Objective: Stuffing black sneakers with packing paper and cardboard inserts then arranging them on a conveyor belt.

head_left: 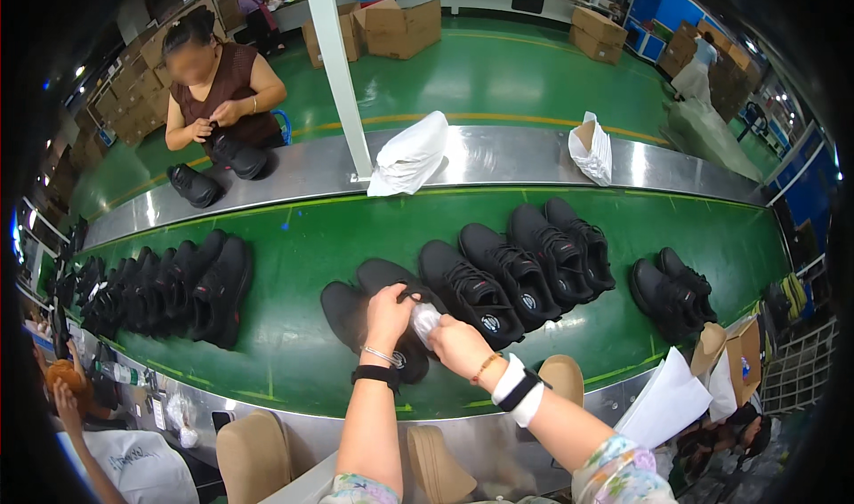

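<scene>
A pair of black lace-up shoes lies on the green belt in front of me, the left shoe (341, 306) next to the right shoe (381, 274). My left hand (388, 315) pinches the upper edge of the right shoe near its tongue. In my right hand (463, 351) is a crumpled, whitish wad (425, 321), held at that shoe's opening; whether it is paper or plastic I cannot tell. My hands cover much of both shoes' middles.
More black shoes (467, 286) stand close on the right, with another pair (672, 295) farther right and a long row (218, 290) at left. White paper bundles (411, 157) lie on the metal ledge (498, 153). Across it, a person (222, 95) handles shoes. Tan inserts (253, 455) line my near edge.
</scene>
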Demonstrator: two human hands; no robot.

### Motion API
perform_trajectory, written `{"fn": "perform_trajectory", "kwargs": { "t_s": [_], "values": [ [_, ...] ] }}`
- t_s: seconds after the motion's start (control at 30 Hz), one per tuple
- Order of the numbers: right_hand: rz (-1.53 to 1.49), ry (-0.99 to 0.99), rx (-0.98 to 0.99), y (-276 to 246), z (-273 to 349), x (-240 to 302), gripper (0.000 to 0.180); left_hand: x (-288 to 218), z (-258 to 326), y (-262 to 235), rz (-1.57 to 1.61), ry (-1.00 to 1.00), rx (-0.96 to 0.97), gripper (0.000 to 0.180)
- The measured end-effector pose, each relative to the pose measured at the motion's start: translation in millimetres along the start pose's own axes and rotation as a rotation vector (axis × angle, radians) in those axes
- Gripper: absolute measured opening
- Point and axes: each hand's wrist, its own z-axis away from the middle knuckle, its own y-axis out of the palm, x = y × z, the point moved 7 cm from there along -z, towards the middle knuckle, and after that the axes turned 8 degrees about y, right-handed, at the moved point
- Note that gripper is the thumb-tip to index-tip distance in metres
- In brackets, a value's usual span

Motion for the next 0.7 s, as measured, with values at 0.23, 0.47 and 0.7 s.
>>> {"fn": "perform_trajectory", "kwargs": {
  "t_s": [0.23, 0.47, 0.7],
  "values": [
    [0.250, 0.006, 0.140, 61.5, -30.2, -11.0, 0.016, -20.5, 9.4, 0.6, -0.184, -0.048, 0.096, 0.022],
    [0.178, 0.100, 0.180, 73.0, -55.1, -26.9, 0.024, -17.4, 10.1, 2.8, -0.138, -0.064, 0.038, 0.030],
    [0.073, 0.154, -0.269, -116.9, 66.2, -20.2, 0.035, 2.1, 9.7, -21.0, -0.083, 0.091, 0.042, 0.041]
  ]
}}
